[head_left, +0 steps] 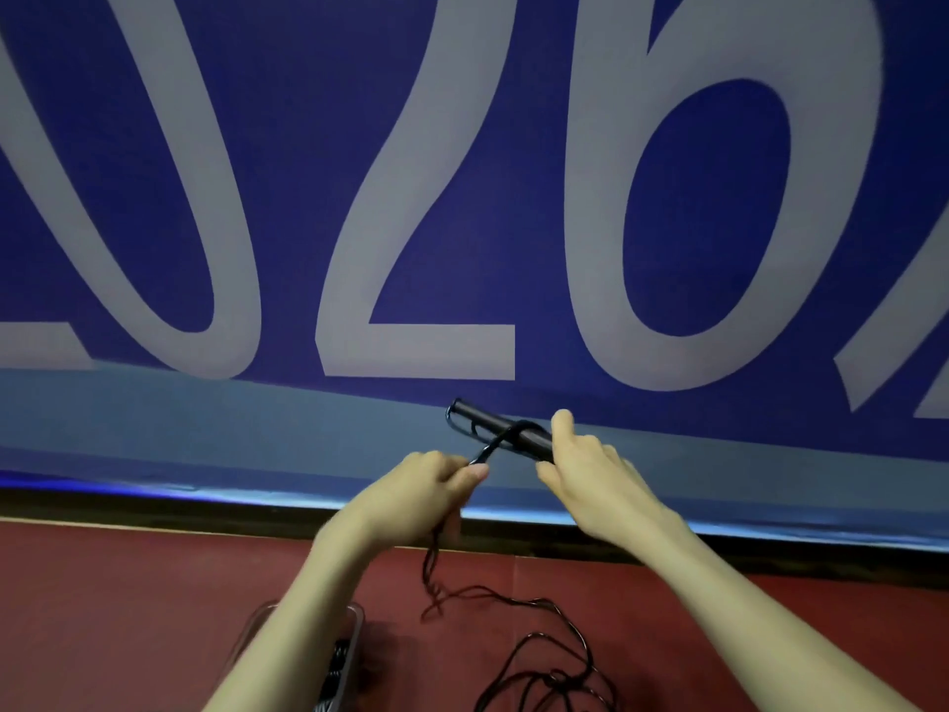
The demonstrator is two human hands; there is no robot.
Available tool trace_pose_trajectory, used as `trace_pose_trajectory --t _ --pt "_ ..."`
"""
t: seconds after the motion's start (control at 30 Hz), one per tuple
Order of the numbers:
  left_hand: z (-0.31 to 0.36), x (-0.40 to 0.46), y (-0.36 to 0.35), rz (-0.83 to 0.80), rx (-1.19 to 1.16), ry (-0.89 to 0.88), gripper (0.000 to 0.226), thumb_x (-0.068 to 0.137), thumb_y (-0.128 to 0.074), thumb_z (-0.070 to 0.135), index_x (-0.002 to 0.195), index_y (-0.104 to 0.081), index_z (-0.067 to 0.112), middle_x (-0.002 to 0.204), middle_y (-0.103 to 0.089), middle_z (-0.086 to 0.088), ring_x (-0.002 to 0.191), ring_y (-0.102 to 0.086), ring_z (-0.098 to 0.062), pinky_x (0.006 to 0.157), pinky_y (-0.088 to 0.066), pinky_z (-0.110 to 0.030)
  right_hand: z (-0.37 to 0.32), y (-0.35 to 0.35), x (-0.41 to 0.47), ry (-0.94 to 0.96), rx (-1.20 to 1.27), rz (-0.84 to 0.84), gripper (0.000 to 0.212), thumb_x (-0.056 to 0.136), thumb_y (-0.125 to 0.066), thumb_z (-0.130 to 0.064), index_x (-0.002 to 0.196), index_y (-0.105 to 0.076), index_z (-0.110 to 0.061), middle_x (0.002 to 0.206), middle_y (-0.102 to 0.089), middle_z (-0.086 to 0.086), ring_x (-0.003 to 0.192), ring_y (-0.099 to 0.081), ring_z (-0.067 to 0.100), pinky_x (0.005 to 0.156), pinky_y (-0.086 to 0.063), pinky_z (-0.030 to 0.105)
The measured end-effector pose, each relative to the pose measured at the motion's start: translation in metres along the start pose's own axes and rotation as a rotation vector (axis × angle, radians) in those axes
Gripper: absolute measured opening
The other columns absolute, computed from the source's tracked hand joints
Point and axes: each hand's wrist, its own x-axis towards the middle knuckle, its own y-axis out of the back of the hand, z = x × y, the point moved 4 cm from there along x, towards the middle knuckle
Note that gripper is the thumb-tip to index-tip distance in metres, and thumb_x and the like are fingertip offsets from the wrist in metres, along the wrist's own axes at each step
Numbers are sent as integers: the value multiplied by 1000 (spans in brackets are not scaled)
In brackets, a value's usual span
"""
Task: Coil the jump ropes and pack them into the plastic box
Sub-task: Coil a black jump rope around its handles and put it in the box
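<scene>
Above open red floor (154,608), right hand (590,470) grips handles (493,426); left hand (426,485) pinches rope (482,454).

I am wearing the only camera on my head; it is facing forward and slightly down, seemingly close to a blue banner (308,146).

Blue banner (287,120) with large pale digits (416,346), dark red floor (128,608), black baseboard strip (205,511)
</scene>
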Motion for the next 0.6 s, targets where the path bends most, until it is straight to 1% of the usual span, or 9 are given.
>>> trace_pose_trajectory --t 0.07,0.13,0.2,0.27,0.33,0.47,0.6 --pt "11 -4 -15 -2 -216 -35 39 102 -43 36 70 -52 15 51 -50 6 50 -45 -11 58 -42 -24 3 -1 1 -75 213 61 19 101 -43 -23 97 -26 -15 71 -48 3 58 -42 22 49 -31 32" --pt "18 -5 -29 -7 -481 -47 37 103 -40 30 76 -58 13 52 -36 10 50 -35 -11 55 -41 -23 7 -4 4 -146 448 105 22 100 -48 -26 93 -30 -14 74 -50 4 56 -41 18 47 -33 27" --pt "22 -6 -35 -22 -625 -52 38 105 -35 28 86 -63 9 56 -31 7 52 -27 -10 54 -31 -23 9 -9 7 -203 652 107 23 98 -53 -24 90 -34 -14 76 -54 6 58 -46 15 52 -37 28" --pt "18 -5 -36 -11 -634 -66 41 105 -34 29 92 -66 7 57 -34 6 53 -27 -10 53 -26 -24 8 -18 10 -251 912 84 21 97 -55 -18 89 -36 -14 73 -54 6 49 -46 9 46 -36 23" --pt "10 -6 -37 -12 -587 -59 41 104 -38 33 89 -68 11 58 -40 6 53 -30 -11 54 -26 -24 5 -28 11 -284 1081 38 16 96 -54 -15 93 -38 -13 72 -55 8 44 -40 9 39 -29 19" --pt "-7 -4 -32 4 -511 -25 35 99 -48 37 74 -64 19 54 -45 10 53 -34 -10 57 -28 -25 2 -38 12 -284 1300 -19 9 97 -51 -12 95 -42 -11 67 -55 9 45 -35 14 38 -22 21" --pt "-10 0 -28 16 -559 -39 37 98 -50 41 68 -61 22 54 -42 8 52 -31 -11 54 -25 -24 1 -30 13 -238 1447 -113 3 97 -44 -7 96 -43 -10 65 -51 11 44 -33 13 36 -20 19"
